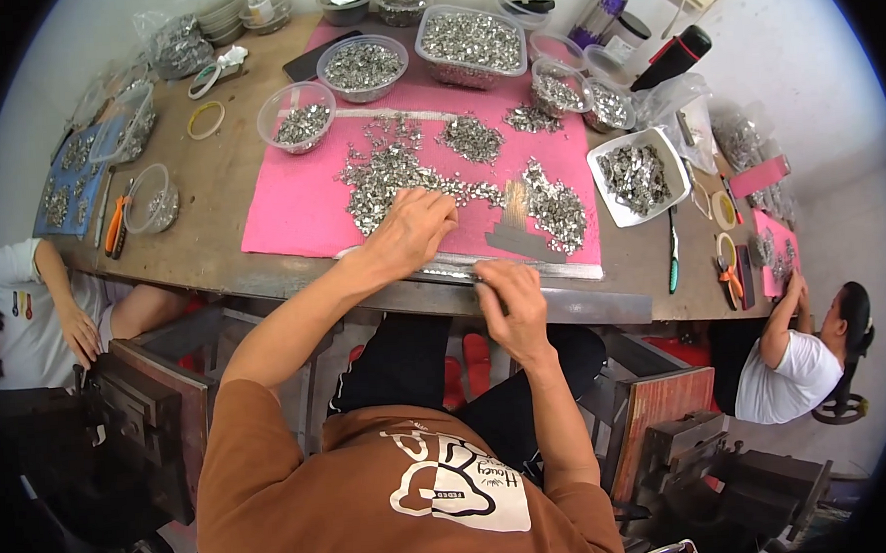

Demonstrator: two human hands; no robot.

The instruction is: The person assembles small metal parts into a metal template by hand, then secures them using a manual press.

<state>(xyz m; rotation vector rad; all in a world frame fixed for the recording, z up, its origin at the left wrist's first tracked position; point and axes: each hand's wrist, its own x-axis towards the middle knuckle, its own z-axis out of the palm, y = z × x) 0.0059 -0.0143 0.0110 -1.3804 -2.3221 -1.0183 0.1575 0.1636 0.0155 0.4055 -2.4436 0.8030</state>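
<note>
By silver pieces (388, 179), curled left hand (410, 232)

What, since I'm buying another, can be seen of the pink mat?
The pink mat lies flat on the brown table, looking like cloth or foam. Grey and tan patches mark its right part, and a pale strip runs along its front edge. Silvery metal pieces lie in loose heaps on it; clear tubs stand toward its back.

Hands (413, 230) at pink mat (284, 210), heaped silvery pieces (383, 184), bowls (269, 128) behind
</note>
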